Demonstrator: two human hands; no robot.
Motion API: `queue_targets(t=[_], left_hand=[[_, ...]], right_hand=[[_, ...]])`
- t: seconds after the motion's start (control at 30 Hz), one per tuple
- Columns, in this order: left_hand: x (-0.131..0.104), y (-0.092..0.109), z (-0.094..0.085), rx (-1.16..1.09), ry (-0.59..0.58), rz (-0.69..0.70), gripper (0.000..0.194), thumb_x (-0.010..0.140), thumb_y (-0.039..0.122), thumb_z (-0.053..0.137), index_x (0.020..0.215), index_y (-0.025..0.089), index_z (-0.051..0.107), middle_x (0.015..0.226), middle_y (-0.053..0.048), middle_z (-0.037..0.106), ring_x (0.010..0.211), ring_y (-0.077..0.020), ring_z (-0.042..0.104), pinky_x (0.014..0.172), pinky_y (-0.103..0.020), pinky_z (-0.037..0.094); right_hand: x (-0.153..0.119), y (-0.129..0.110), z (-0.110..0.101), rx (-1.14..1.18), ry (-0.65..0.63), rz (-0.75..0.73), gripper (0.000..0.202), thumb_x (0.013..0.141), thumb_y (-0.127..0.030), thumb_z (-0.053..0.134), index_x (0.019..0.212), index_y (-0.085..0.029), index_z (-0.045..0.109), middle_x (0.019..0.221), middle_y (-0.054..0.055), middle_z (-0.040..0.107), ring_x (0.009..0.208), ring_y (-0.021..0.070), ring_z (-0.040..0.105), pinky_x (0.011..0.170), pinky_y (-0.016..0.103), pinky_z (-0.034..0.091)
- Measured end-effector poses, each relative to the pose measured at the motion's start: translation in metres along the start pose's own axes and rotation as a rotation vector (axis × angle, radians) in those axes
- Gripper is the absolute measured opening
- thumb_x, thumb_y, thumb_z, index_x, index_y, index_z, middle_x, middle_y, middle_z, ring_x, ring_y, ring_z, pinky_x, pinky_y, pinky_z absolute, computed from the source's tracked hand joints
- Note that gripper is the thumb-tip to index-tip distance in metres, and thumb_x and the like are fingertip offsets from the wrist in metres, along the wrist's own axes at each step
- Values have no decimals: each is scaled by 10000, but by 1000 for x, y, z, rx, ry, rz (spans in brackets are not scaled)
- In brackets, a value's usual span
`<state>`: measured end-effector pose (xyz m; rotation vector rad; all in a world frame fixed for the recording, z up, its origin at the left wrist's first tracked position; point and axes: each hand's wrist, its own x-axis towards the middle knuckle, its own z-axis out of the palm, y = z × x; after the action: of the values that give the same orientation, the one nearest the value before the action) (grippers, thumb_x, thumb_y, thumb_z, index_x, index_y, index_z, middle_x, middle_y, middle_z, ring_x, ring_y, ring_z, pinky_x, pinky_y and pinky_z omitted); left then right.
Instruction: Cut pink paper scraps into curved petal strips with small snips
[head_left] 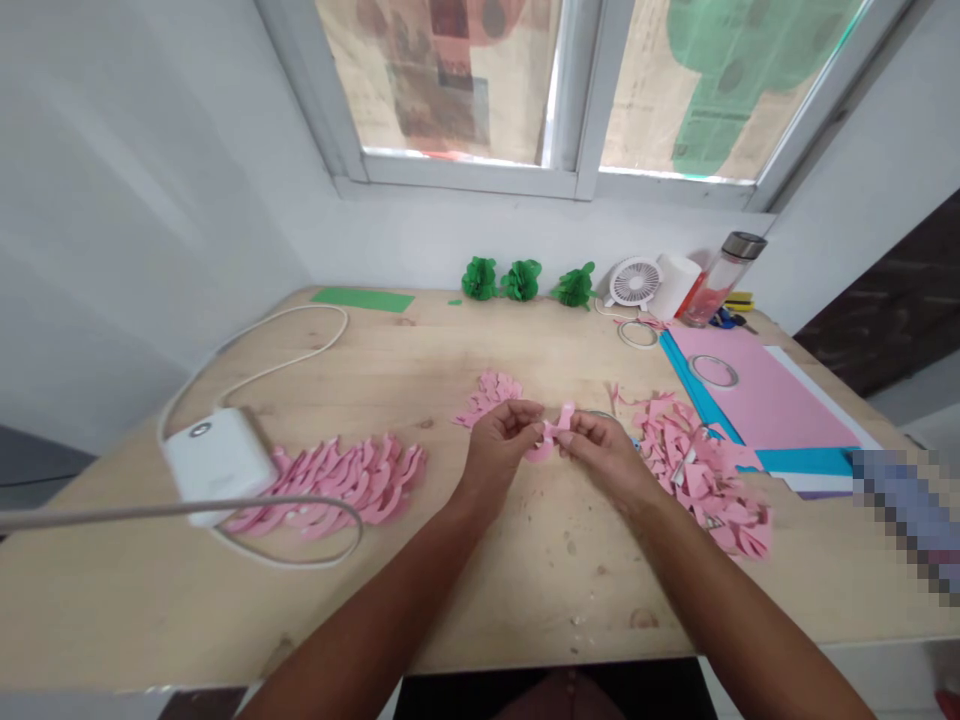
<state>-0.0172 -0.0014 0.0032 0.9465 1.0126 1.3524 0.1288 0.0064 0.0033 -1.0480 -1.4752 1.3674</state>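
Between my two hands, near the middle of the wooden table (510, 560), is a small pink paper piece (548, 432). My left hand (504, 440) pinches its left side with thumb and fingers. On its right side, my right hand (600, 450) holds it in a pinch too. A curved lower part of the paper hangs under the fingertips, and another part sticks up between the hands. Just behind my left hand lies a small pile of pink paper pieces (491, 392). Close to my right hand is a heap of pink scraps (694, 470).
Curved pink strips (352, 485) and a white power bank (221, 455) with a cable lie left. Green paper flowers (521, 280), a small fan (635, 283) and a bottle (724, 280) stand at the back. Pink sheets (772, 400) and a tape ring (713, 371) are right.
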Motion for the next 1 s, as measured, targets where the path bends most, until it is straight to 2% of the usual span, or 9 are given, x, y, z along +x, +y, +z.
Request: queue_targets(t=[0.13, 0.33, 0.43, 0.53, 0.6, 0.67, 0.77, 0.87, 1.0], left_hand=[[0, 0, 1, -39, -27, -5, 184, 647, 199, 652, 814, 136, 605, 592, 27, 574, 540, -76, 519, 564, -201, 408], [3, -2, -1, 16, 74, 33, 176, 689, 247, 605, 825, 136, 598, 632, -1, 603, 583, -108, 567, 587, -233, 439], [-1, -2, -1, 225, 119, 226, 148, 734, 229, 563, 851, 145, 598, 737, -26, 631, 662, -121, 587, 625, -245, 455], [-12, 1, 2, 513, 135, 588, 148, 761, 167, 525, 885, 153, 605, 818, -47, 638, 746, -137, 593, 694, -270, 468], [-19, 2, 6, 602, 92, 824, 183, 758, 122, 512, 919, 153, 592, 827, -56, 641, 777, -147, 593, 711, -281, 475], [-24, 3, 9, 630, 16, 972, 227, 749, 81, 502, 954, 149, 571, 847, -67, 645, 804, -156, 590, 722, -295, 481], [-26, 2, 12, 674, -35, 1061, 255, 744, 74, 491, 984, 140, 547, 834, -76, 643, 777, -165, 586, 695, -314, 492], [-25, 3, 12, 704, -13, 1121, 257, 738, 75, 483, 984, 125, 537, 838, -88, 645, 768, -173, 587, 684, -326, 498], [-28, 7, 10, 740, -6, 1201, 261, 736, 85, 446, 978, 125, 534, 826, -83, 650, 767, -175, 602, 689, -341, 505]], right_hand=[[1, 5, 2, -2, 64, 34, 232, 739, -313, 592, 586, -160, 508, 525, -51, 455, 475, 63, 368, 474, 205, 254], [3, 10, -3, -36, 95, 13, 218, 766, -317, 564, 624, -155, 535, 530, -38, 508, 485, 73, 414, 490, 206, 286], [2, 10, -4, -44, 89, 18, 225, 769, -329, 561, 626, -157, 534, 534, -32, 525, 488, 80, 429, 496, 206, 300], [1, 10, -4, -66, 105, 23, 240, 766, -341, 564, 614, -158, 530, 533, -31, 519, 483, 81, 416, 487, 206, 290], [1, 10, -5, -67, 126, 37, 254, 754, -352, 580, 599, -159, 522, 526, -33, 503, 481, 82, 414, 488, 205, 293], [1, 10, -5, -44, 138, 48, 257, 724, -356, 617, 590, -162, 515, 520, -39, 489, 483, 84, 422, 489, 203, 303], [1, 12, -5, 24, 119, 58, 211, 698, -334, 652, 623, -169, 546, 509, -55, 478, 458, 75, 405, 486, 201, 317], [0, 14, -4, 90, 115, 70, 192, 659, -326, 688, 644, -179, 565, 499, -61, 502, 448, 79, 428, 472, 200, 328], [-2, 10, 2, 21, 114, 96, 212, 635, -374, 691, 685, -186, 608, 546, -27, 579, 490, 117, 512, 491, 228, 387]])
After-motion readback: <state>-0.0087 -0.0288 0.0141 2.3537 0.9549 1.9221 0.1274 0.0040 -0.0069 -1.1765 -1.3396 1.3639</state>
